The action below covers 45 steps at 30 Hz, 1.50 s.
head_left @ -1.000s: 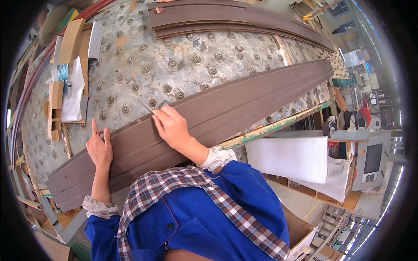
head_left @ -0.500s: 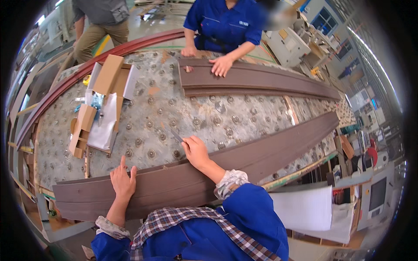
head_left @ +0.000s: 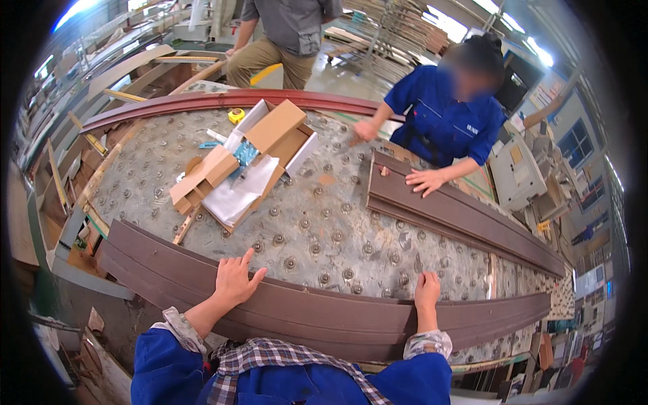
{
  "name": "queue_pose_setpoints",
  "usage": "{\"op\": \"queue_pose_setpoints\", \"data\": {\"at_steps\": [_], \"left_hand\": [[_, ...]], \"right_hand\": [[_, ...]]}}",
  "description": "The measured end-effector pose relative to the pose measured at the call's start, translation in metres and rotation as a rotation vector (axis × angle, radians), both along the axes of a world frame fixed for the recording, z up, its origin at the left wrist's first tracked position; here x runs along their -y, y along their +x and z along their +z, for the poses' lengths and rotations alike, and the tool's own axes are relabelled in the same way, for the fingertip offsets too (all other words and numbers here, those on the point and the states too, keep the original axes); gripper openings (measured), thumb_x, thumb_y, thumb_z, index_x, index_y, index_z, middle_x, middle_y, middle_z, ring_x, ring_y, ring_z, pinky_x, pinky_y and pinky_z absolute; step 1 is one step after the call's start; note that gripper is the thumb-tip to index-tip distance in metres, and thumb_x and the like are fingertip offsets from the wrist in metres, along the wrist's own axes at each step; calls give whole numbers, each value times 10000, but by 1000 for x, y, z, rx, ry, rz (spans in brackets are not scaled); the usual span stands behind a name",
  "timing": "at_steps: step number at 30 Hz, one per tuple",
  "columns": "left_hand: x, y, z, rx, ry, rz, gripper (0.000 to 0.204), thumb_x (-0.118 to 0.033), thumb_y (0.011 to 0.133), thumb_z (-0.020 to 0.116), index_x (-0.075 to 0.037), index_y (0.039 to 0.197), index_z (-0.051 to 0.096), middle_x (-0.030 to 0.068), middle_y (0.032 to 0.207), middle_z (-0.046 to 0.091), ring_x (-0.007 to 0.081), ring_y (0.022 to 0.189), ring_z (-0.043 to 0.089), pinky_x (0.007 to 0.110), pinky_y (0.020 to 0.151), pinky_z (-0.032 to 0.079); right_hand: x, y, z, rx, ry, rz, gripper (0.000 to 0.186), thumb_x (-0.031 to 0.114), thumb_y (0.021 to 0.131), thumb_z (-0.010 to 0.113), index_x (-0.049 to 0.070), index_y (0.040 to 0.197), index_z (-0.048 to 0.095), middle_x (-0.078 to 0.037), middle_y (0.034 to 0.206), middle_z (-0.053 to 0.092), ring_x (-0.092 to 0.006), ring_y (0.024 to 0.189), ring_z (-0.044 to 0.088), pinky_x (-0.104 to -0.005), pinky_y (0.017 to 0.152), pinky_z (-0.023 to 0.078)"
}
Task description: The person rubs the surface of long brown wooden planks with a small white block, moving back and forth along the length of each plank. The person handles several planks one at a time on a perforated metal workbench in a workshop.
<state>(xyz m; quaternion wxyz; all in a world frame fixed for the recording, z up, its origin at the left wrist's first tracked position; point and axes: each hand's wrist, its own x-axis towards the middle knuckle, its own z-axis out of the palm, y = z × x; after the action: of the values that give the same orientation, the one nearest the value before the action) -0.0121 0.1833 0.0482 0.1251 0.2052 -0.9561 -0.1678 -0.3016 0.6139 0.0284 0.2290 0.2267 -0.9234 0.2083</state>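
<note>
A long brown curved profile (head_left: 324,307) lies along the near side of the work table in front of me. My left hand (head_left: 235,280) rests on its upper edge, with the forefinger pointing forward and the thumb apart. Further right, my right hand (head_left: 426,291) is closed beside the far edge of the same profile. The thin grey blade-like tool in it showed more plainly a moment earlier and is barely visible now. A second brown profile (head_left: 466,209) lies at the far right, under a co-worker's spread hand (head_left: 426,181).
The metal table (head_left: 304,236) is studded with ball rollers. Opened cardboard boxes (head_left: 277,131), white sheets (head_left: 239,196) and a yellow tape measure (head_left: 235,115) lie at its far left. A reddish curved profile (head_left: 223,100) follows the far edge. Another person (head_left: 287,27) stands beyond it.
My view has swung left, so the table and boxes appear further right. My right hand has moved right along the near profile, away from my left. The co-worker's other hand has shifted left.
</note>
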Motion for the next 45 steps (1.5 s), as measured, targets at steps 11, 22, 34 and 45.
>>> {"op": "queue_pose_setpoints", "data": {"at_steps": [11,22,34,45], "left_hand": [[10,-67,62,-401,144,16,541,-306,995,462,-39,1451,345,238,1150,599,402,1050,562,451,955,388],[-39,-84,277,-1345,61,-354,534,-11,954,410,94,1459,272,74,870,519,127,714,450,244,653,398],[-65,-80,155,-812,682,-198,523,-103,965,494,42,1440,331,147,925,563,279,847,551,363,799,454],[-19,-91,303,-1422,344,-357,510,-36,987,403,10,1484,297,-22,864,464,51,718,375,183,643,334]], "right_hand": [[-2,-9,-11,80,62,-25,149,122,866,623,20,959,679,-163,897,634,-368,820,616,-441,732,501],[-7,-3,-8,154,-6,-42,155,108,857,645,-11,950,681,-176,869,637,-369,821,602,-433,738,488],[-8,-11,-15,114,6,24,137,78,830,665,-13,928,693,-183,824,627,-371,742,612,-434,682,495],[-18,-6,-16,109,9,-9,143,78,827,671,-25,925,684,-187,799,621,-360,740,610,-434,682,486]]}}
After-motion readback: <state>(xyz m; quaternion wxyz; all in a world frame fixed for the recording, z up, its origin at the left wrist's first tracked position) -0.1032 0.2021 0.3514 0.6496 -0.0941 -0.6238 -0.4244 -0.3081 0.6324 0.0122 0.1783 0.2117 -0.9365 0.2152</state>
